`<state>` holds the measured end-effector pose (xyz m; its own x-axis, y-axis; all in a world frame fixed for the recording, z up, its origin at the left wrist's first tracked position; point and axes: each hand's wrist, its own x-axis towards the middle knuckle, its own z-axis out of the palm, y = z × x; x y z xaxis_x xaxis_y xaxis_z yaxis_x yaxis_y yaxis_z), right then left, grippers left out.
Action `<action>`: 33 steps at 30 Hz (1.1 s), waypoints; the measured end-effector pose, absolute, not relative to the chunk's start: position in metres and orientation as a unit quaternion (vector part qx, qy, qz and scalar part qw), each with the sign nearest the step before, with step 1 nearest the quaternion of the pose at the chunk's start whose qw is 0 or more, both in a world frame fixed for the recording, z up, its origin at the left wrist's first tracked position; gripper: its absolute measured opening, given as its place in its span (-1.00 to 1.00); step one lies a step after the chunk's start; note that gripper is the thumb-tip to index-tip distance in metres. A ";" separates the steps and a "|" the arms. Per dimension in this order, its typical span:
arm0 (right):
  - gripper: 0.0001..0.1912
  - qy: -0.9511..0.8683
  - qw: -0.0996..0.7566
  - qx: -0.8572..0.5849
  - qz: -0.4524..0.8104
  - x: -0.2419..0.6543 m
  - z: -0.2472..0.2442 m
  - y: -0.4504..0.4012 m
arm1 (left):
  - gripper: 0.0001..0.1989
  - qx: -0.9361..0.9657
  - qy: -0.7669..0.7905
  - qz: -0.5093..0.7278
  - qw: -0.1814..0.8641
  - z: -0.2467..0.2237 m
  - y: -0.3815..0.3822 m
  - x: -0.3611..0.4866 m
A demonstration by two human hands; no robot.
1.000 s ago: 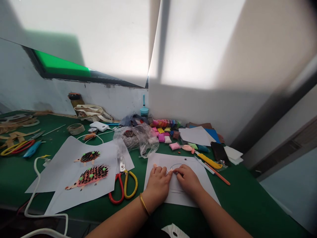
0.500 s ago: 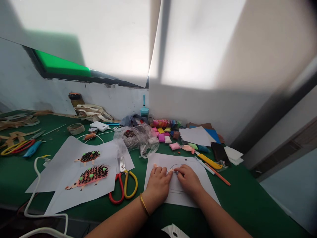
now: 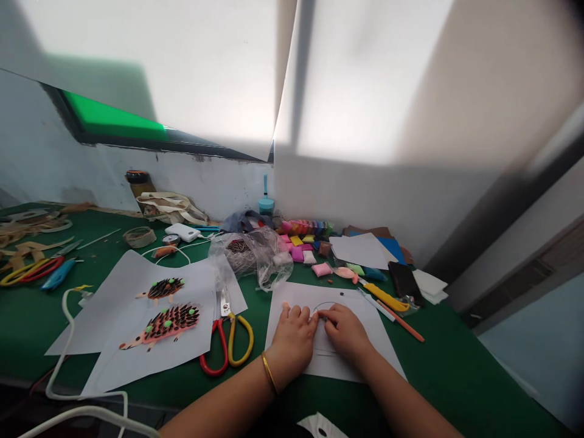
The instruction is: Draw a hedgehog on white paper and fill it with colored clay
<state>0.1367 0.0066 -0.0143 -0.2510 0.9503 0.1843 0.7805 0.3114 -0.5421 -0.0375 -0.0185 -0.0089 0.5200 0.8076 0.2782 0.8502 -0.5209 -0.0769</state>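
A white sheet of paper (image 3: 337, 370) with a thin curved pencil-like line lies in front of me. My left hand (image 3: 294, 337) rests palm down on its left part, fingers spread and forward. My right hand (image 3: 347, 331) is on the sheet too, fingers curled, its index fingertip meeting the left fingertips at the drawn curve. Anything pressed between those fingertips is too small and covered to make out. A small peach-coloured lump (image 3: 285, 304) shows just beyond my left fingers. A tiny dark dot (image 3: 342, 294) sits near the sheet's top edge.
Left of the sheet lie scissors (image 3: 227, 340) with red and yellow handles and papers bearing two hedgehog figures (image 3: 171, 322). Behind are a clear plastic bag (image 3: 250, 252) and colourful clay packets (image 3: 301, 249). A yellow cutter (image 3: 387, 297) and an orange pencil (image 3: 406, 325) lie right.
Both hands stay at nearly the same spot on the paper. The fingertips have shifted slightly, and my left wrist has moved a little to the right.
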 end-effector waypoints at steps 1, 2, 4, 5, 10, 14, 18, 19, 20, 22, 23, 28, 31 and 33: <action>-0.60 -0.773 0.245 -0.560 0.171 0.137 -0.015 0.007 | -0.57 -0.866 -0.478 -0.105 0.102 -0.009 -0.018 -0.038; -0.60 -0.773 0.246 -0.560 0.169 0.137 -0.015 0.007 | -0.57 -0.867 -0.477 -0.106 0.103 -0.009 -0.018 -0.038; -0.60 -0.772 0.253 -0.558 0.169 0.138 -0.016 0.008 | -0.56 -0.866 -0.476 -0.109 0.106 -0.011 -0.018 -0.038; -0.60 -0.770 0.258 -0.558 0.169 0.138 -0.016 0.008 | -0.56 -0.865 -0.477 -0.110 0.109 -0.012 -0.019 -0.039; -0.59 -0.781 0.248 -0.552 0.154 0.137 -0.015 0.007 | -0.59 -0.861 -0.479 -0.128 0.116 -0.015 -0.021 -0.040; -0.60 -0.784 0.233 -0.559 0.135 0.135 -0.012 0.005 | -0.60 -0.860 -0.475 -0.142 0.117 -0.016 -0.021 -0.040; -0.60 -0.780 0.243 -0.557 0.146 0.136 -0.010 0.004 | -0.62 -0.861 -0.472 -0.148 0.117 -0.017 -0.021 -0.040; -0.60 -0.780 0.246 -0.555 0.149 0.136 -0.010 0.004 | -0.63 -0.862 -0.471 -0.148 0.116 -0.017 -0.021 -0.040; -0.60 -0.782 0.245 -0.554 0.151 0.136 -0.010 0.004 | -0.63 -0.862 -0.470 -0.148 0.115 -0.017 -0.020 -0.040; -0.60 -0.785 0.237 -0.553 0.146 0.135 -0.009 0.003 | -0.64 -0.863 -0.470 -0.146 0.112 -0.016 -0.020 -0.040; -0.60 -0.786 0.232 -0.555 0.142 0.134 -0.009 0.003 | -0.64 -0.864 -0.470 -0.144 0.111 -0.016 -0.020 -0.040; -0.59 -0.785 0.221 -0.561 0.141 0.133 -0.009 0.003 | -0.66 -0.867 -0.469 -0.137 0.101 -0.013 -0.021 -0.040; -0.57 -0.775 0.235 -0.564 0.158 0.136 -0.010 0.004 | -0.66 -0.866 -0.469 -0.140 0.104 -0.014 -0.021 -0.040; -0.56 -0.772 0.243 -0.564 0.164 0.137 -0.010 0.005 | -0.65 -0.863 -0.472 -0.141 0.108 -0.016 -0.021 -0.039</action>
<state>0.1366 0.0047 -0.0102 -0.2457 0.9507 0.1895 0.7913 0.3096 -0.5273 -0.0393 -0.0210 -0.0161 0.5143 0.7852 0.3449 0.8458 -0.5308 -0.0529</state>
